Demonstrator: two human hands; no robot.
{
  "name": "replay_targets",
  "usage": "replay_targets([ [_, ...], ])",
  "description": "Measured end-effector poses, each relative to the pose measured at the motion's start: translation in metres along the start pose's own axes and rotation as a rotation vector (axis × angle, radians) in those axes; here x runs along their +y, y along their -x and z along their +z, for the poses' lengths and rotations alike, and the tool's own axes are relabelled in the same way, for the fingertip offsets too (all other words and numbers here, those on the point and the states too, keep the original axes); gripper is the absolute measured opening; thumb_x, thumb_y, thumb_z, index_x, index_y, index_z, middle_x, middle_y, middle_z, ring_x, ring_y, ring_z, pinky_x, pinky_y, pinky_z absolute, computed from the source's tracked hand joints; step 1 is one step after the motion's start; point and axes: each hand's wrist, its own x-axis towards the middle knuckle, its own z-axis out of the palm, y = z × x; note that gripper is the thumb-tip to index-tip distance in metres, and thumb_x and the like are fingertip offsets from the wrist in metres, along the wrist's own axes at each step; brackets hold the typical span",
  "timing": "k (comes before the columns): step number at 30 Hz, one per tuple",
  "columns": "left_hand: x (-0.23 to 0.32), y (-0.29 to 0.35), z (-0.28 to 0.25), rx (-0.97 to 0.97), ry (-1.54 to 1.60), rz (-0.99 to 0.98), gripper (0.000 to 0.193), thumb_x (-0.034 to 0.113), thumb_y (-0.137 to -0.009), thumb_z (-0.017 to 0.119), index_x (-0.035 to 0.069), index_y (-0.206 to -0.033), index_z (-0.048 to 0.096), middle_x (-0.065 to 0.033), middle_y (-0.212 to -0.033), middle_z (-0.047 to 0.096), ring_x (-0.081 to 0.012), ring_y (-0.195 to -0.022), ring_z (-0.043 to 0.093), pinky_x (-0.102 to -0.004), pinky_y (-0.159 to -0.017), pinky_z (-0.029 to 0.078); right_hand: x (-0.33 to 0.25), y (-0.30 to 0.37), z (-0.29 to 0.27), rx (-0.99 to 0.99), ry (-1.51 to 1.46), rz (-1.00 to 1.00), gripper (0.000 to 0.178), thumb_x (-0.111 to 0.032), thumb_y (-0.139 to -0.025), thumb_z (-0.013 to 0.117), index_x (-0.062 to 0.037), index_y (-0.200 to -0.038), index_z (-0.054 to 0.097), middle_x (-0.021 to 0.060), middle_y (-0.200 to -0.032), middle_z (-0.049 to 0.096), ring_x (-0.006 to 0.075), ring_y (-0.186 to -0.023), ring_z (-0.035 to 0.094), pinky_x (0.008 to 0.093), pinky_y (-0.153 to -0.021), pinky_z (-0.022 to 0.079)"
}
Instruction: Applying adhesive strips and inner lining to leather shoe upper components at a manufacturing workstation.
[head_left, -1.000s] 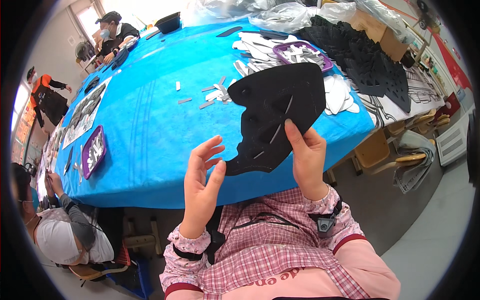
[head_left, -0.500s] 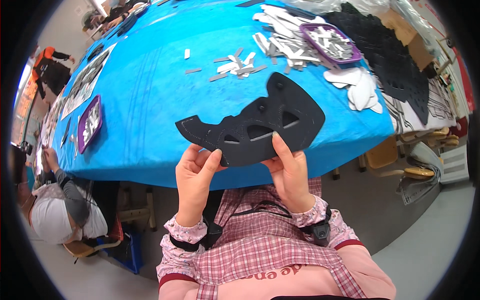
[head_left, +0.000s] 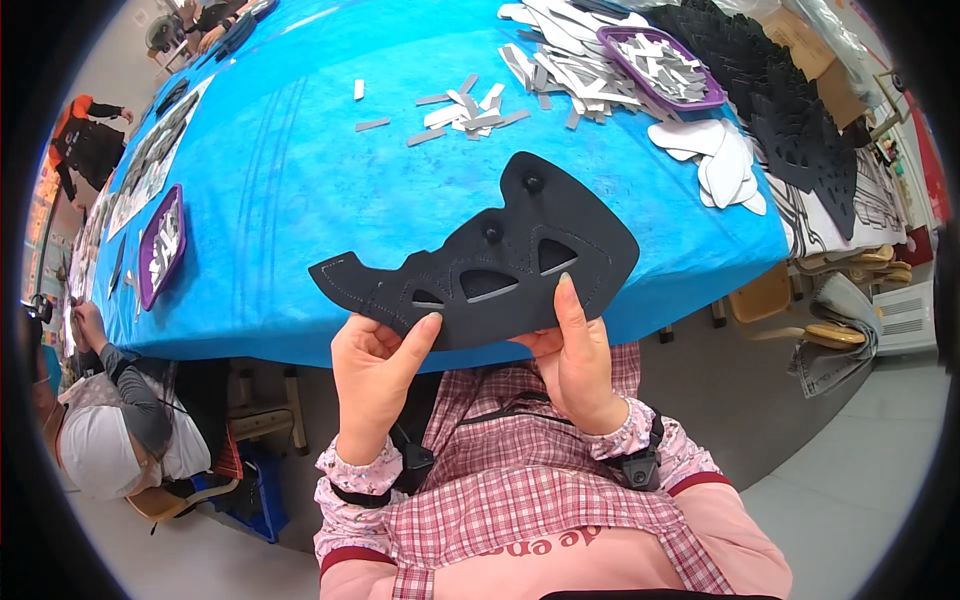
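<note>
I hold up a flat, curved black shoe-upper piece [head_left: 500, 315] over the near edge of the table. It has stitched lines, three roughly triangular openings and two dark round marks or knobs near its upper edge. Gripping its lower left part is my left hand [head_left: 372, 375], thumb on the front face and fingers behind. My right hand [head_left: 583, 375] pinches the lower right part the same way, its thumb just under the right-hand opening. Most of the fingers are hidden behind the piece.
On the blue-covered table [head_left: 300, 210] lie loose grey and white strips [head_left: 465, 112]. Purple baskets of strips stand at right [head_left: 715, 97] and left [head_left: 148, 285]. White cut pieces [head_left: 725, 170] and stacked black pieces [head_left: 790, 110] fill the right side. A person [head_left: 110, 440] sits at left.
Both hands still grip the black shoe-upper piece. It has shifted slightly left and tilted, so more of its face shows. The whole view has moved a little.
</note>
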Motion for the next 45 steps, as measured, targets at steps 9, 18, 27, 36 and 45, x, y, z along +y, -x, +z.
replay_targets([
  [9,-0.005,0.002,-0.001,-0.055,0.021,-0.014,0.041,0.001,-0.085,0.062,-0.007,-0.122,0.045,-0.0142,-0.108,0.061,-0.0147,-0.096,0.059,-0.0255,-0.081,0.048,-0.006,0.004,0.003,0.068,0.055,-0.111,0.028,-0.027,-0.098,0.044,-0.0039,-0.103,0.059,0.0056,-0.095,0.064,0.0131,-0.086,0.063,0.0288,-0.073,0.053],
  [18,0.003,0.026,0.015,-0.256,0.468,-0.195,0.078,0.018,-0.082,0.069,-0.003,-0.140,0.021,-0.0131,-0.139,0.035,-0.0209,-0.130,0.034,-0.0363,-0.107,0.029,-0.021,0.003,0.009,-0.222,1.828,-1.040,0.047,-0.004,-0.079,0.050,-0.0002,-0.126,0.050,0.0122,-0.133,0.046,0.0267,-0.124,0.043,0.0399,-0.102,0.033],
  [27,-0.021,0.006,0.004,-0.140,0.193,-0.219,0.034,0.018,-0.093,0.057,-0.004,-0.118,0.051,-0.0072,-0.109,0.059,-0.0111,-0.098,0.056,-0.0259,-0.083,0.047,-0.006,0.013,-0.008,-0.332,1.832,-0.906,0.047,-0.008,-0.083,0.052,-0.0107,-0.129,0.049,0.0070,-0.136,0.046,0.0212,-0.127,0.040,0.0382,-0.106,0.029],
  [36,-0.019,0.007,0.003,-0.185,0.225,-0.223,0.035,0.018,-0.093,0.055,-0.003,-0.120,0.050,-0.0067,-0.110,0.059,-0.0112,-0.099,0.055,-0.0259,-0.085,0.046,-0.006,0.015,-0.011,-0.302,1.808,-0.951,0.045,-0.009,-0.082,0.054,-0.0137,-0.127,0.052,0.0050,-0.134,0.048,0.0191,-0.126,0.042,0.0363,-0.104,0.030],
  [45,-0.017,0.007,0.003,-0.205,0.332,-0.317,0.037,0.019,-0.096,0.048,-0.003,-0.125,0.046,-0.0094,-0.116,0.057,-0.0145,-0.105,0.056,-0.0283,-0.088,0.046,-0.008,0.016,-0.012,-0.281,1.770,-0.944,0.047,-0.007,-0.080,0.054,-0.0139,-0.126,0.052,0.0057,-0.135,0.047,0.0197,-0.125,0.042,0.0368,-0.104,0.030],
])
